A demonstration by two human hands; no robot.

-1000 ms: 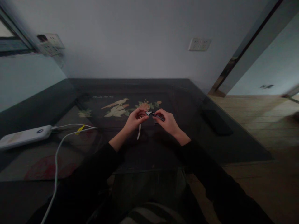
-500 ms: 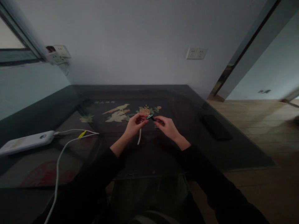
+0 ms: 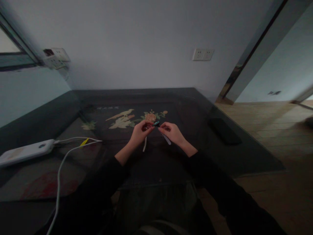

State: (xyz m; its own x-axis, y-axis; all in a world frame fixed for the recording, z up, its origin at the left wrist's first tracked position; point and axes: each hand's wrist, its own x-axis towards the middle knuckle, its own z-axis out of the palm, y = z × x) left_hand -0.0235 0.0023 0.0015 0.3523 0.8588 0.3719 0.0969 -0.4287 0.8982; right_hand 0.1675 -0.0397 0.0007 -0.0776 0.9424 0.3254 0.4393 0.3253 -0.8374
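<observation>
- Left hand [image 3: 140,133] and right hand [image 3: 171,132] pinch a small dark clip [image 3: 156,123] between them, over the table [image 3: 195,107].
- A white strip [image 3: 144,144] hangs below the left hand.
- A power bank [image 3: 24,151] lies far left.

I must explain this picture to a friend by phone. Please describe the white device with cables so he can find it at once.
Start at the dark glass table and go to its left edge. There lies a flat white power bank, with white cables running from its right end. It is the only white block there; the dark flat object lies opposite.
</observation>
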